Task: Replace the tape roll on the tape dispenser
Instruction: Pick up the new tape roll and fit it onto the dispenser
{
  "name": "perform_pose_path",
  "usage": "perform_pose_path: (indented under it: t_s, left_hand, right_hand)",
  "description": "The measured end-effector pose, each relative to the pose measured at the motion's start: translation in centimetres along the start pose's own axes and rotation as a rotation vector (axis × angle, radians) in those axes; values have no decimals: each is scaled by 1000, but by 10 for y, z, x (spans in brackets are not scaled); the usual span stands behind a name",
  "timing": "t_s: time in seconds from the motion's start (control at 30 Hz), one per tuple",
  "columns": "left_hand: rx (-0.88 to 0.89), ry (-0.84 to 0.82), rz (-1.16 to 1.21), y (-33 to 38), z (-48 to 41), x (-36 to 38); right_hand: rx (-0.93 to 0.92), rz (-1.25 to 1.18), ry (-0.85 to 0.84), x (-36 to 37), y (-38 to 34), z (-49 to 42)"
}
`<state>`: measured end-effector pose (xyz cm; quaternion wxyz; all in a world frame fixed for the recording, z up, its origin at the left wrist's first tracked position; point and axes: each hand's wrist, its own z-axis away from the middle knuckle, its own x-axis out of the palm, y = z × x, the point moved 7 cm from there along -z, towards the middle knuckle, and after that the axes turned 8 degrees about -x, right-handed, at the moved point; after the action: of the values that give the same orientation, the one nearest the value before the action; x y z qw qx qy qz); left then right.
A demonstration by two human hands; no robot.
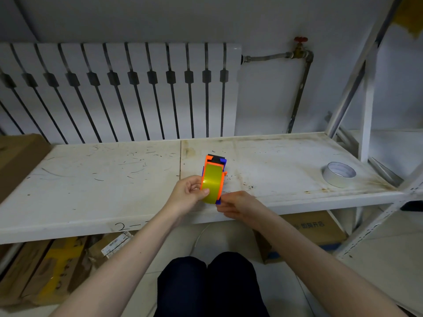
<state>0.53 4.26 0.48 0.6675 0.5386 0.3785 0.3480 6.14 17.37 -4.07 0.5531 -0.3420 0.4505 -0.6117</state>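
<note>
A white radiator (119, 88) with a red-handled valve (300, 45) is seen across the upper frame, and cardboard boxes (57, 266) are stacked at lower left beneath the scuffed white shelf (91, 179).

Both bare forearms reach forward from the lower corners and converge near the middle. The left hand (188, 193) is curled, its thumb lying across the yellow-green tape roll in the orange and blue plastic dispenser (212, 179), fingers wrapped behind it. The right hand (238, 205) sits just below and right, fingertips pinched together at the dispenser's lower blue end.
</note>
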Motion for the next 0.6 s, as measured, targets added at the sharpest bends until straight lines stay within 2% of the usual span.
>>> perform_pose_path:
  t_s: [0.1,0.17,0.27,0.33,0.43,0.6]
  left_hand:
    - [-27,-3,-16,-20,-5,3]
    - [-48,-1,-19,-32,-6,5]
    - [-63,1,-13,-42,-9,1]
    - [-69,-30,-28,-45,-11,-1]
    - [-106,-53,-10,-46,-11,-2]
    - [-231,-7,-22,-42,-16,-8]
  right_hand:
    - [-38,235,10,-1,2,-5]
    - [-175,430,145,-10,-5,-10]
    - [-383,436,263,-13,-21,-9]
    - [-473,412,191,-6,-27,-16]
    - [-540,542,45,8,-27,-26]
    - [-704,693,106,5,-25,-30]
